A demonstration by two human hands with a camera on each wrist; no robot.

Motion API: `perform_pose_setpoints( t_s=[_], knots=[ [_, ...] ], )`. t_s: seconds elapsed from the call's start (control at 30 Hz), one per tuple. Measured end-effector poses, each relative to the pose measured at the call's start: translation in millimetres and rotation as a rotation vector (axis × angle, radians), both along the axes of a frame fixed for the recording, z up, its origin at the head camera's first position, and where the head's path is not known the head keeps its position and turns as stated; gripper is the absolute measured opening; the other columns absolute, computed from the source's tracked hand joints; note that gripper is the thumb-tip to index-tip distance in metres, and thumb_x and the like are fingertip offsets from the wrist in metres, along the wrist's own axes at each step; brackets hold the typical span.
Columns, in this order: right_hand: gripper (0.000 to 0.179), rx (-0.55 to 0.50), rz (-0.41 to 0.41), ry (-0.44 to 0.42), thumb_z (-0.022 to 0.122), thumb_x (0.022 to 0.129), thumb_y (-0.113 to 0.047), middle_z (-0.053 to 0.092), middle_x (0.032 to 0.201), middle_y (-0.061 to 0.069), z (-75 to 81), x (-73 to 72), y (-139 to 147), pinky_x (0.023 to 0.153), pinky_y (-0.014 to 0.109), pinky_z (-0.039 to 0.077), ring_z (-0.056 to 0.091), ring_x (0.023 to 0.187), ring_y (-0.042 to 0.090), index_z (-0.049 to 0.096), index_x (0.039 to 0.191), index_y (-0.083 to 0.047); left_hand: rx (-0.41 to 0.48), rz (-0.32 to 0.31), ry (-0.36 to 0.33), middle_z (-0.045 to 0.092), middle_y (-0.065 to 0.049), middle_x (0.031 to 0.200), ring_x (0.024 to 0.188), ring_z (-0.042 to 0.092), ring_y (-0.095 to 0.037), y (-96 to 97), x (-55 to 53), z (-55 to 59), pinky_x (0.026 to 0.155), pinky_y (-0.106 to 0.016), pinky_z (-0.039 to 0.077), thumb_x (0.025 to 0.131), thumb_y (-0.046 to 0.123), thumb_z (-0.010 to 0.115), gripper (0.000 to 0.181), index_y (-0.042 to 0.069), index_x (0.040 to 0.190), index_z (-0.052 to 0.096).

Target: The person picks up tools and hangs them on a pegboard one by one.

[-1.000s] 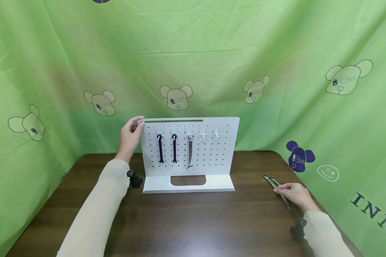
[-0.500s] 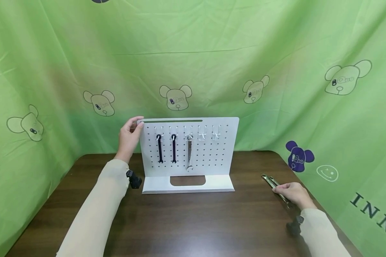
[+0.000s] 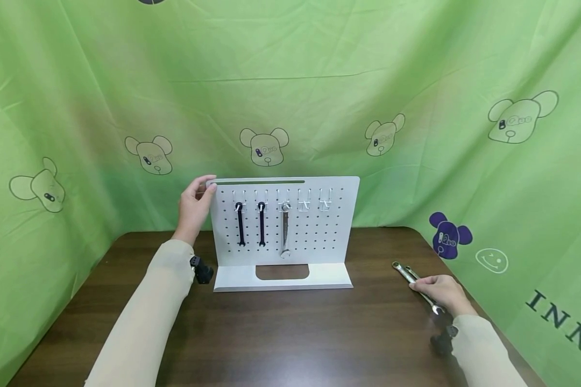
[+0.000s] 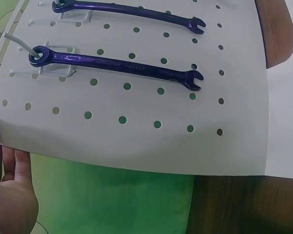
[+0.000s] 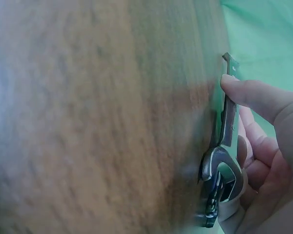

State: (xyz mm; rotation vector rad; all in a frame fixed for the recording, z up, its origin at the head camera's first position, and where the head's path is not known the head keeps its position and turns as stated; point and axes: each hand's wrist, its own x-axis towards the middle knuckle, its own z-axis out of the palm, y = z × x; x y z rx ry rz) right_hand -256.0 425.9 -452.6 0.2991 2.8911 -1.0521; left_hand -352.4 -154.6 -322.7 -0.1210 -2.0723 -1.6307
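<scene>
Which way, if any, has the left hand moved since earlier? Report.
No: in the head view, the left hand stays at the upper left corner of the pegboard.

The left sleeve is long, plain cream cloth; the right sleeve matches it; a small, boxy black camera sits at the left cuff; a dark, blurred device sits by the right cuff.

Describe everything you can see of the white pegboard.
The white pegboard, apparently metal, stands on the brown table: an upright panel with rows of holes, a long slot near the top and a flat base with a cutout. Five wire hooks carry two dark wrenches and one silver wrench; two hooks are bare. The left hand grips its upper left corner.
</scene>
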Motion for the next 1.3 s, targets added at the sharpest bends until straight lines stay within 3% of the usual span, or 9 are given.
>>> perform_pose_setpoints(
  t_s=[0.17, 0.33, 1.3],
  knots=[
    [0.048, -0.014, 0.0, 0.003, 0.074, 0.089, -0.04, 0.066, 0.081, 0.003, -0.6, 0.2, 0.0, 0.061, 0.035, 0.044, 0.054, 0.07, 0.019, 0.072, 0.111, 0.003, 0.004, -0.004, 0.004, 0.062, -0.009, 0.109, 0.093, 0.055, -0.018, 0.2, 0.2, 0.1, 0.08, -0.03, 0.048, 0.101, 0.027, 0.062, 0.03, 0.018, 0.13, 0.066],
    [0.048, 0.035, 0.024, 0.03, 0.073, 0.09, -0.04, 0.07, 0.094, 0.01, -1.0, 0.1, -0.4, 0.064, 0.035, 0.042, 0.053, 0.075, 0.019, 0.073, 0.112, 0.002, 0.008, -0.003, 0.002, 0.062, -0.009, 0.11, 0.094, 0.055, -0.018, 0.0, -0.1, 0.2, 0.081, -0.029, 0.049, 0.101, 0.027, 0.063, 0.03, 0.018, 0.13, 0.066],
    [0.042, 0.048, 0.078, 0.045, 0.066, 0.097, -0.029, 0.066, 0.111, 0.026, 4.4, -0.4, -3.3, 0.073, 0.036, 0.044, 0.056, 0.089, 0.024, 0.069, 0.113, 0.009, 0.001, -0.004, -0.002, 0.062, -0.009, 0.109, 0.092, 0.055, -0.017, -0.5, 0.4, 1.2, 0.079, -0.029, 0.048, 0.101, 0.028, 0.063, 0.03, 0.019, 0.13, 0.066]
  ],
)
